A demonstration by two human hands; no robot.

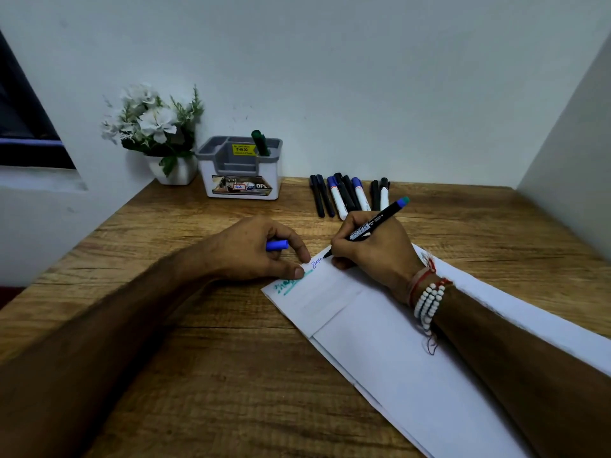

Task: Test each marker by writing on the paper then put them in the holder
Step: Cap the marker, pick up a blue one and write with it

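My right hand (373, 249) grips a black marker (377, 221) with a blue end, its tip on the white paper (380, 342) beside fresh blue writing (316, 262). Teal scribbles (291, 285) lie near the paper's left corner. Fingers of my left hand (251, 249) press that corner down while curled around the marker's blue cap (277, 245). A grey and white holder (239, 168) stands by the back wall with one green marker (260, 143) in it. Several capped markers (347, 195) lie in a row right of the holder.
A white pot of white artificial flowers (155, 130) stands left of the holder. The wooden desk (198, 342) is bounded by a white wall behind and a side wall on the right. A dark window is at the far left.
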